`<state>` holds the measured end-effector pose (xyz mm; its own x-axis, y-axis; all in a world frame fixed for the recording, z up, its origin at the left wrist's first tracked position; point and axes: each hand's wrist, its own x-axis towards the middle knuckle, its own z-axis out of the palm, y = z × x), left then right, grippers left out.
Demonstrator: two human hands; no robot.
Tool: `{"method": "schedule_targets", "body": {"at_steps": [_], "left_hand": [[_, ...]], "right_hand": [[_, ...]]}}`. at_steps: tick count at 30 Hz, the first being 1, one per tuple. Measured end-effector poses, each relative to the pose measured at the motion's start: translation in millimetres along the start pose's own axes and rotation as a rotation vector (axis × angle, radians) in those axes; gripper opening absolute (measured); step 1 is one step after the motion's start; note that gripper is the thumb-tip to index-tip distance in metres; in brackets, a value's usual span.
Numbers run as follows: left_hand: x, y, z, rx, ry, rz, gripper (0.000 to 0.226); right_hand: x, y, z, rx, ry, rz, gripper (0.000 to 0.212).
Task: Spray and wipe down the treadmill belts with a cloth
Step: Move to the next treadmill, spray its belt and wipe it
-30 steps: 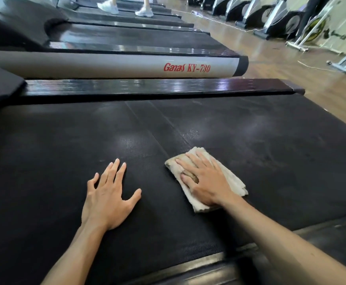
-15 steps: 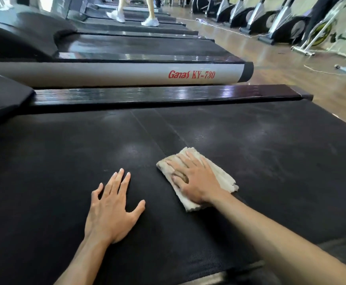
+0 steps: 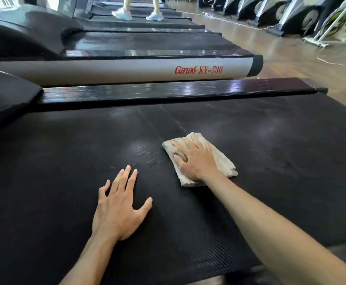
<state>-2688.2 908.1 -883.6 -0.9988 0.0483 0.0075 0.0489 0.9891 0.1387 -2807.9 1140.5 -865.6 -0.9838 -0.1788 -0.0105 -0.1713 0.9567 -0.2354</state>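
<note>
Black textured rubber fills most of the view: the treadmill belt, on which both hands are laid. A folded beige cloth is pressed flat near the middle of the belt, nearer its far edge than its near one, under the right hand, whose fingers are spread straight over it rather than curled round it. The left hand is rested palm-down on bare belt just beside the cloth, fingers straight and apart, nothing held. No spray bottle is seen. A faint sheen is shown on the belt beyond the cloth, so wiping is judged to be under way; the dull streaks towards the right end and the other treadmills beyond the glossy side rail are judged still to be done.
</note>
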Motion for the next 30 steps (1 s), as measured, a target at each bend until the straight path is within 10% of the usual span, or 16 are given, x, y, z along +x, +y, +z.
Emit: {"method": "schedule_targets", "body": {"at_steps": [12,21,30], "left_hand": [[0,0,0,-0.006,0.008,-0.001,0.1],[-3,2,-5,-0.092,0.041,0.009,0.098],[130,-17,-20,-0.083,0.077,0.018,0.076]], "right_hand": [[16,38,-4,-0.041,0.023,0.168,0.053],[-35,-6,2,0.066,-0.016,-0.092,0.052],[38,33,-1,-0.014,0.024,0.211,0.055]]}}
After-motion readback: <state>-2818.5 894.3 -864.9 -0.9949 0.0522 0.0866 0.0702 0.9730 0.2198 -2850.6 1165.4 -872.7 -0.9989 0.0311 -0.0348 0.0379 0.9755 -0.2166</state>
